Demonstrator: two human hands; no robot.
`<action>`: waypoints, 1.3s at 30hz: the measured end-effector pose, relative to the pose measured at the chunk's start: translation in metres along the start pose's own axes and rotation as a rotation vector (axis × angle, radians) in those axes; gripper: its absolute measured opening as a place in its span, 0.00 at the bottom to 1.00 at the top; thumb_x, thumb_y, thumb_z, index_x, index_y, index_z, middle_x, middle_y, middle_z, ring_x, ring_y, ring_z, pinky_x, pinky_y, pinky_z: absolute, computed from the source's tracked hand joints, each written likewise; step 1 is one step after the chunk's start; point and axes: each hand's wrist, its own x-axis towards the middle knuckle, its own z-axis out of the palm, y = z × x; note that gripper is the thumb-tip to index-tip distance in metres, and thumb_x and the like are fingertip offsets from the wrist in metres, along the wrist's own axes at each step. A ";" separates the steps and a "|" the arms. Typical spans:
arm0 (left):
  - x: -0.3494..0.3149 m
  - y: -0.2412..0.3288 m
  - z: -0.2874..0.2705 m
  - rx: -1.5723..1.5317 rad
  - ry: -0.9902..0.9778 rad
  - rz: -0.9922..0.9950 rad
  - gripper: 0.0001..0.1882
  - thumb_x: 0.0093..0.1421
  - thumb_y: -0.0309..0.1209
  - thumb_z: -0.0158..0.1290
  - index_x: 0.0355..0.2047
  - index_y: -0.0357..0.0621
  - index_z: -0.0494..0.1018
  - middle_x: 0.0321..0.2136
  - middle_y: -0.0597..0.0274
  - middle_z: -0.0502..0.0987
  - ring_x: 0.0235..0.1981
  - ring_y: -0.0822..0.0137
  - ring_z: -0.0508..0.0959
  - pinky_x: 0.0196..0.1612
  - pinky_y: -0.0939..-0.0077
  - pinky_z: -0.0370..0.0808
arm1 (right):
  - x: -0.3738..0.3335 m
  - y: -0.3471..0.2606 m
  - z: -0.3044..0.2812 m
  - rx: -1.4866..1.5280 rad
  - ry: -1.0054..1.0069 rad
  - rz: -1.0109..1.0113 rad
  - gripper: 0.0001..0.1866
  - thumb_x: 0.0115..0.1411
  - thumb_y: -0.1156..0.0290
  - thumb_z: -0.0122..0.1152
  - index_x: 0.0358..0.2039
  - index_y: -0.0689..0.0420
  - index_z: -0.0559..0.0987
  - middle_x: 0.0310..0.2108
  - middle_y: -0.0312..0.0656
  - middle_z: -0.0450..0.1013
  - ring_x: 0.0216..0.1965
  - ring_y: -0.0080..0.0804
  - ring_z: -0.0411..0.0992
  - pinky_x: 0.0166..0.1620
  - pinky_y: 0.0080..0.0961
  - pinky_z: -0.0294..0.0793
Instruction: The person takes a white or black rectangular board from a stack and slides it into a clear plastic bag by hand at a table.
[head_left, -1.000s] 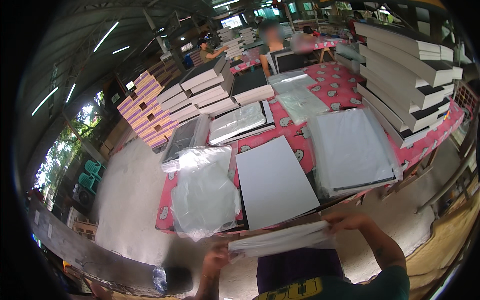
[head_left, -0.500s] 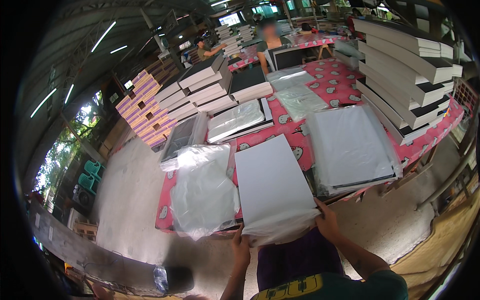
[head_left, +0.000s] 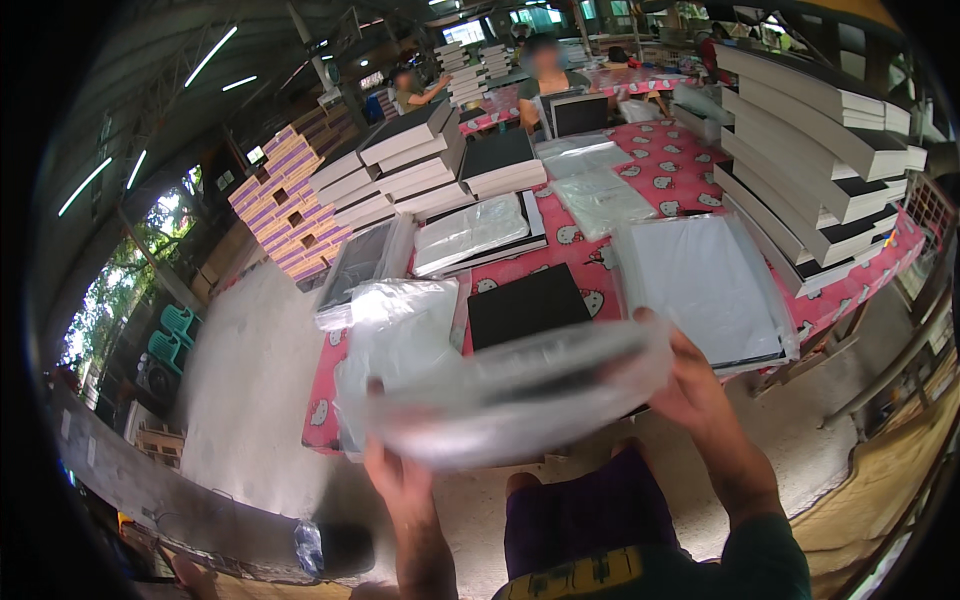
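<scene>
Head view: a long, translucent plastic bag (head_left: pixel 520 400) is held up over the near edge of a surface (head_left: pixel 650 165) covered in pink cartoon-print cloth — its contents too blurred to tell. The left hand (head_left: pixel 398 478) has its grip closed on the bag's 8 o'clock end, the right hand (head_left: pixel 690 385) on its 2 o'clock end. At 12 o'clock lies a flat black rectangular piece (head_left: pixel 525 305); at 10, clear plastic bags (head_left: pixel 405 320); at 2, a white sheet in clear plastic (head_left: pixel 700 280) — beyond it, a tall stack of thick, black-covered books (head_left: pixel 820 170).
</scene>
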 end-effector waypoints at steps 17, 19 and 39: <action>0.082 -0.038 -0.041 0.273 0.360 -0.052 0.10 0.60 0.27 0.54 0.41 0.37 0.71 0.39 0.57 0.78 0.43 0.62 0.78 0.50 0.66 0.76 | 0.088 0.028 -0.064 0.342 0.362 -0.069 0.08 0.63 0.67 0.57 0.43 0.50 0.74 0.41 0.35 0.76 0.47 0.30 0.72 0.54 0.38 0.67; 0.081 -0.041 -0.086 0.143 0.427 -0.087 0.09 0.60 0.28 0.53 0.41 0.39 0.72 0.40 0.57 0.79 0.43 0.62 0.79 0.49 0.67 0.77 | 0.088 0.055 -0.094 0.431 0.415 0.003 0.06 0.62 0.67 0.58 0.39 0.51 0.76 0.39 0.33 0.76 0.45 0.30 0.73 0.54 0.37 0.66; 0.050 -0.077 -0.084 0.946 0.223 0.123 0.10 0.59 0.26 0.51 0.40 0.34 0.72 0.33 0.63 0.76 0.34 0.74 0.73 0.41 0.80 0.69 | 0.042 0.098 -0.108 -0.941 0.391 -0.323 0.22 0.63 0.62 0.57 0.51 0.63 0.70 0.43 0.40 0.73 0.43 0.25 0.68 0.48 0.24 0.67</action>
